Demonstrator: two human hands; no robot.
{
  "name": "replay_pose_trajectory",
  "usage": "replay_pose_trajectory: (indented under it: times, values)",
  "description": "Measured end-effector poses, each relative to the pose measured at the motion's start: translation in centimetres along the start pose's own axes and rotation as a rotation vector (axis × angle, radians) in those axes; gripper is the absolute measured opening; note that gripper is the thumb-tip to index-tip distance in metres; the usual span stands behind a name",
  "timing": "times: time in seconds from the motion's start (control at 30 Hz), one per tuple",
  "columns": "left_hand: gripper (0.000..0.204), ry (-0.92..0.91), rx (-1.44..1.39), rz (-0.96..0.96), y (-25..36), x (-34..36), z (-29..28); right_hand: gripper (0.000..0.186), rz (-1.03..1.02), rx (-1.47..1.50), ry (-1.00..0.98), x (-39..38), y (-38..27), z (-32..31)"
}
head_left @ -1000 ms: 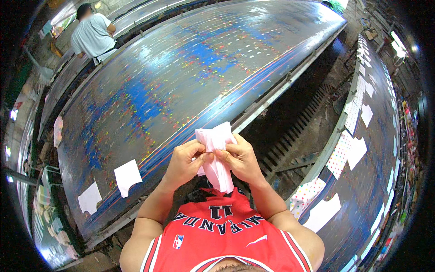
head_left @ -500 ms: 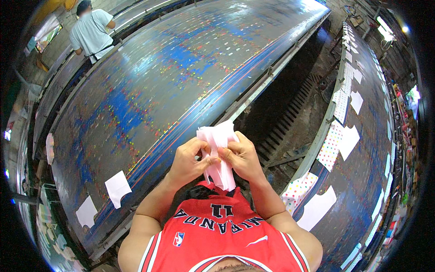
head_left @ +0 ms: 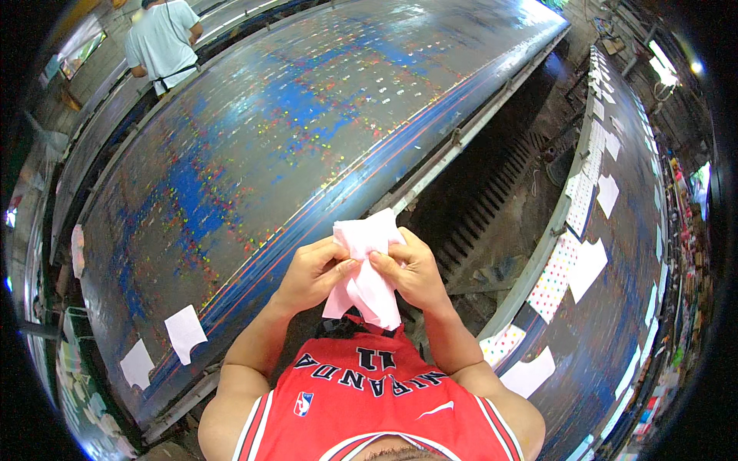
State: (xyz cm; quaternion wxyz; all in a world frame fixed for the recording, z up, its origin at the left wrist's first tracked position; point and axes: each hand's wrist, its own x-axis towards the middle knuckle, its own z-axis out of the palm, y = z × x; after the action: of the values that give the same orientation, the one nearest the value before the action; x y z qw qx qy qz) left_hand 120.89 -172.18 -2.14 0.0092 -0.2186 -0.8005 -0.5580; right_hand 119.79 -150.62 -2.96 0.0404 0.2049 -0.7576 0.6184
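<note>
A bunch of thin white fabric pieces hangs between my two hands, in front of my chest. My left hand pinches its left side between thumb and fingers. My right hand grips the other side, thumb pressed on the front. The pieces lie in layers, and their lower ends fan out loosely below my thumbs. How many there are cannot be made out. On the long table to my left, two cut white fabric pieces lie flat near the close corner, apart from my hands.
The long table is stained with blue, red and yellow paint. Another table on the right carries white cut pieces and polka-dot fabric along its edge. A dark gap separates them. A person stands beyond the left table.
Both hands have shifted their hold slightly, and the fabric's front layer now spreads wider and flatter over the bunch. The view has turned a little; the person at the back stays there.
</note>
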Motion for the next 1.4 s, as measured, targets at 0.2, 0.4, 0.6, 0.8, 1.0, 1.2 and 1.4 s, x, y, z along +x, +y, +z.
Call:
replay_pose_trajectory:
  times: [0.2, 0.4, 0.6, 0.8, 1.0, 1.2, 1.4]
  values:
    - [0.016, 0.289, -0.157, -0.146, -3.7, 0.6, -2.1, 0.021, 0.087, 0.223, -0.019, 3.9, 0.9, -4.6]
    - [0.016, 0.554, 0.553, -0.422, -8.5, 1.9, -5.8, 0.021, 0.117, 0.301, 0.030, 7.5, 1.3, -9.9]
    - [0.016, 0.564, 0.318, -0.295, -6.6, 8.0, -2.0, 0.025, 0.031, 0.109, 0.031, 9.9, 3.2, -11.1]
    - [0.026, 0.159, -0.029, -0.013, 0.7, 13.9, 4.7, 0.030, -0.031, -0.027, 0.003, 10.6, 4.0, -11.1]
    - [0.032, 0.159, 0.069, -0.178, 1.2, 17.7, 6.7, 0.027, -0.036, -0.017, 0.003, 11.9, 5.1, -12.2]
    - [0.030, 0.284, -0.199, -0.240, -0.1, 20.4, 8.4, 0.026, -0.027, -0.013, -0.043, 14.3, 7.1, -14.7]
    - [0.022, 0.253, -0.036, -0.084, -0.3, 25.1, 11.4, 0.027, -0.092, 0.050, -0.093, 17.7, 9.4, -20.3]
